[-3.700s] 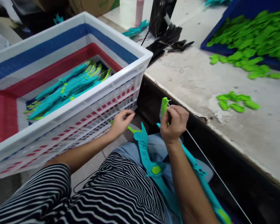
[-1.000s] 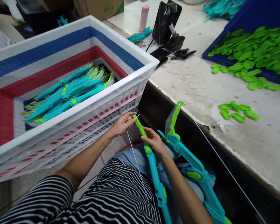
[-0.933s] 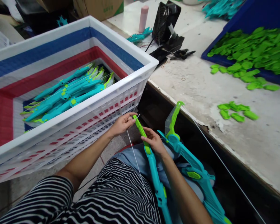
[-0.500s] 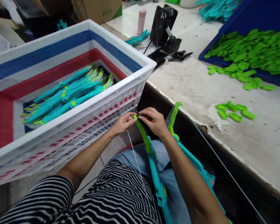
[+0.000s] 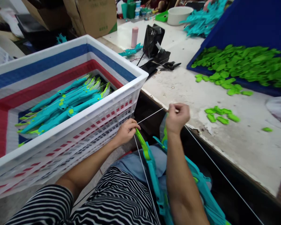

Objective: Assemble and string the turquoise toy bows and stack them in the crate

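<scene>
A toy bow (image 5: 152, 168), teal with a lime-green tip, stands tilted across my lap. My left hand (image 5: 127, 130) pinches its green tip, where a white string (image 5: 152, 115) comes out. The string runs taut to my right hand (image 5: 177, 117), which is closed on its end beside the table edge. Another length of string slants down from the left hand along the bow. Behind my right forearm leans a second teal bow (image 5: 198, 175), its green tip partly hidden by the right hand, with its own string stretching to the lower right.
To the left, a white basket (image 5: 121, 78) with a striped liner holds several finished-looking bows (image 5: 67, 100). On the table (image 5: 224, 150) are a blue bin (image 5: 239, 25) of green pieces (image 5: 245, 62), a small black fan (image 5: 153, 40) and a pink bottle (image 5: 134, 37).
My right hand has moved right and slightly up, away from the left hand, drawing the string out between them. The left hand stays at the bow's tip. The view has tilted up a little.
</scene>
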Motion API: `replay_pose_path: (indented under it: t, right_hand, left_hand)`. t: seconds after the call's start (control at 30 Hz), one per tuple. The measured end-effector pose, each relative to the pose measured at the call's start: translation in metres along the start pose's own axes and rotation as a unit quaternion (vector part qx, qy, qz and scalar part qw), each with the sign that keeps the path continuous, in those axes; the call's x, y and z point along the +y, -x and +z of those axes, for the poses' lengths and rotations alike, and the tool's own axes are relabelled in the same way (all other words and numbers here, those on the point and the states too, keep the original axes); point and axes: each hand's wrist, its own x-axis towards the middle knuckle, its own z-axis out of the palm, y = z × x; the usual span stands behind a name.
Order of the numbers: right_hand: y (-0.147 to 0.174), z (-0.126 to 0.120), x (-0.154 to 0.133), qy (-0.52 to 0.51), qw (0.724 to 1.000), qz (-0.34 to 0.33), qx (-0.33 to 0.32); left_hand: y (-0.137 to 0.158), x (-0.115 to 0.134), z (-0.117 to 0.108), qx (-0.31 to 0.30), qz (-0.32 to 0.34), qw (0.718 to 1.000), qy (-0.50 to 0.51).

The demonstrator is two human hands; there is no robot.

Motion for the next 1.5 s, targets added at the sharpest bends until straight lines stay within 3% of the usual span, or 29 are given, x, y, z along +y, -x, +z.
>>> replay_pose_path:
  t: [0.13,0.2,0.27,0.33,0.43,0.57,0.67,0.87,1.0,1.13,1.23,1.37,1.5]
  right_hand:
    - [0.060,0.006,-0.046,-0.029,0.987,-0.134,-0.081]
    - [0.089,0.013,-0.053,-0.045,0.980,-0.153,-0.120]
    - [0.107,0.021,-0.049,-0.053,0.979,-0.131,-0.147]
    - [0.113,0.027,-0.043,-0.062,0.980,-0.099,-0.164]
    - [0.110,0.032,-0.040,-0.085,0.981,-0.073,-0.157]
    - [0.098,0.026,-0.044,-0.107,0.983,-0.072,-0.130]
    - [0.085,0.022,-0.040,-0.094,0.988,-0.077,-0.096]
    - [0.072,0.027,-0.034,-0.106,0.988,-0.080,-0.082]
    - [0.077,0.028,-0.036,-0.129,0.984,-0.040,-0.113]
    - [0.080,0.024,-0.040,-0.156,0.975,0.007,-0.155]
    - [0.076,0.020,-0.044,-0.153,0.977,-0.005,-0.151]
    - [0.064,0.009,-0.045,-0.117,0.974,-0.066,-0.184]
    - [0.056,-0.001,-0.048,-0.100,0.970,-0.087,-0.203]
  left_hand:
    - [-0.016,0.009,-0.007,-0.019,-0.151,0.975,0.161]
    - [-0.024,0.016,-0.016,-0.011,-0.196,0.962,0.190]
    - [-0.027,0.026,-0.025,-0.002,-0.171,0.979,0.107]
    - [-0.026,0.035,-0.031,0.017,-0.103,0.994,-0.023]
    - [-0.022,0.044,-0.031,0.060,-0.049,0.993,-0.091]
    - [-0.018,0.041,-0.014,0.075,-0.158,0.981,0.090]
    - [-0.023,0.032,-0.006,0.036,-0.215,0.958,0.187]
    - [-0.027,0.023,-0.012,-0.028,-0.228,0.931,0.282]
    - [-0.023,0.027,-0.014,-0.023,-0.244,0.925,0.290]
    - [-0.020,0.036,-0.008,0.029,-0.271,0.920,0.282]
    - [-0.020,0.042,-0.005,0.040,-0.278,0.920,0.275]
    - [-0.022,0.043,-0.010,-0.015,-0.285,0.918,0.276]
    - [-0.022,0.042,-0.018,-0.078,-0.251,0.937,0.229]
